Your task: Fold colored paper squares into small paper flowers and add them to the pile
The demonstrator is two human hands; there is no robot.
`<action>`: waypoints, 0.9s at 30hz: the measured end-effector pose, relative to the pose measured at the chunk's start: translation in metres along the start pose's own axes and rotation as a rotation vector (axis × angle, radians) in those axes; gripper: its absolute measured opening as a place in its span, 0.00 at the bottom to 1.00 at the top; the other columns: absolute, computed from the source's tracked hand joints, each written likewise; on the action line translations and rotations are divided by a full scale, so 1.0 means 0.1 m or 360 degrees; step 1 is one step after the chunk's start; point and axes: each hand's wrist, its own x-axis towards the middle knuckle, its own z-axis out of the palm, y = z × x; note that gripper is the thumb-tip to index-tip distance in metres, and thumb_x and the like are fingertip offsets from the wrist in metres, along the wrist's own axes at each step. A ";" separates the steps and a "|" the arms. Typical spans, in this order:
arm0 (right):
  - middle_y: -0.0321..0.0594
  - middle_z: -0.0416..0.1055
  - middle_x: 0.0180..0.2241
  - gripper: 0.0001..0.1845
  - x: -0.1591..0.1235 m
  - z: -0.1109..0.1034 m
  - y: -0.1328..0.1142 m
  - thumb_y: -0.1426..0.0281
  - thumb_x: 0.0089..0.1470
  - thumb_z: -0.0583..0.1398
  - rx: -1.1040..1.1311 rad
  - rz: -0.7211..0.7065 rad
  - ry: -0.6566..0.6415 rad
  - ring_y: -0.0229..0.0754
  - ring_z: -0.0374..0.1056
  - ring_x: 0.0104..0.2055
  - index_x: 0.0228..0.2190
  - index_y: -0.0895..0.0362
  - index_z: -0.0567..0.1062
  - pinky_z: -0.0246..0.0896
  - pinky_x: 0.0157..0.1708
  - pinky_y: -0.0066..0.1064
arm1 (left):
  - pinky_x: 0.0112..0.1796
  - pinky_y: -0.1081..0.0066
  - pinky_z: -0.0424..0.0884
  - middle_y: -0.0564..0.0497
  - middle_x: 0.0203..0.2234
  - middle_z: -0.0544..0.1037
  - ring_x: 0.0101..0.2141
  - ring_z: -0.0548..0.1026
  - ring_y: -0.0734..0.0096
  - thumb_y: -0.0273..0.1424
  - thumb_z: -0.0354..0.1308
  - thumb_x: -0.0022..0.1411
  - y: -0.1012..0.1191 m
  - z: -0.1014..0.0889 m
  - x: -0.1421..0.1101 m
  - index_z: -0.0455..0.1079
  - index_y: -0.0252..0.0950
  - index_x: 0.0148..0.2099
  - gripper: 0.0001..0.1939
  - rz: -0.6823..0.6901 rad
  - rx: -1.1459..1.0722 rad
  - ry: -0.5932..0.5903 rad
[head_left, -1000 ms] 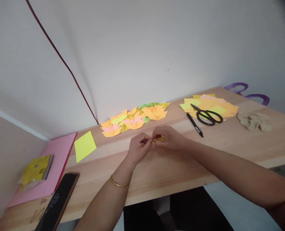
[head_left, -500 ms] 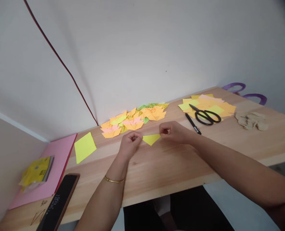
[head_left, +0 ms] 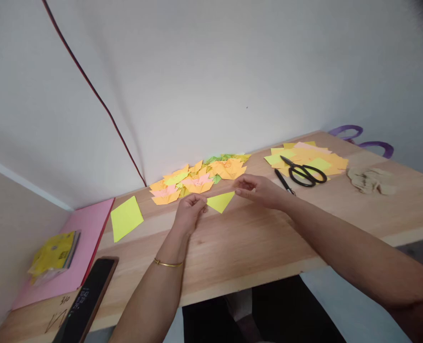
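Left fingers pinch a yellow paper triangle; right fingers, slightly parted, are at its opposite corner, their contact unclear.

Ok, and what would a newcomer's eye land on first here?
Probably the bright row of folded orange, pink and green papers along the wall, then the yellow paper triangle between the left hand and right hand. Next, the black-handled scissors, lying on the loose pile of coloured sheets toward the right.
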 end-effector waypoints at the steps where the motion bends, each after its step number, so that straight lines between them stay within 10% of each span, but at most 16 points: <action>1: 0.37 0.67 0.28 0.14 -0.01 0.02 -0.02 0.59 0.48 0.57 0.0017 -0.0018 -0.0072 0.37 0.60 0.29 0.31 0.57 0.71 0.55 0.29 0.28 | 0.26 0.75 0.61 0.56 0.16 0.67 0.19 0.63 0.80 0.32 0.63 0.47 -0.01 0.01 -0.01 0.69 0.33 0.25 0.08 -0.0005 0.0025 -0.0028; 27: 0.33 0.61 0.23 0.10 -0.06 0.28 -0.10 0.63 0.47 0.57 0.0315 -0.0051 -0.0361 0.33 0.54 0.25 0.25 0.59 0.69 0.47 0.24 0.26 | 0.27 0.75 0.62 0.53 0.21 0.73 0.22 0.67 0.77 0.34 0.64 0.48 -0.10 0.27 -0.17 0.73 0.31 0.31 0.11 -0.0089 0.0109 -0.0163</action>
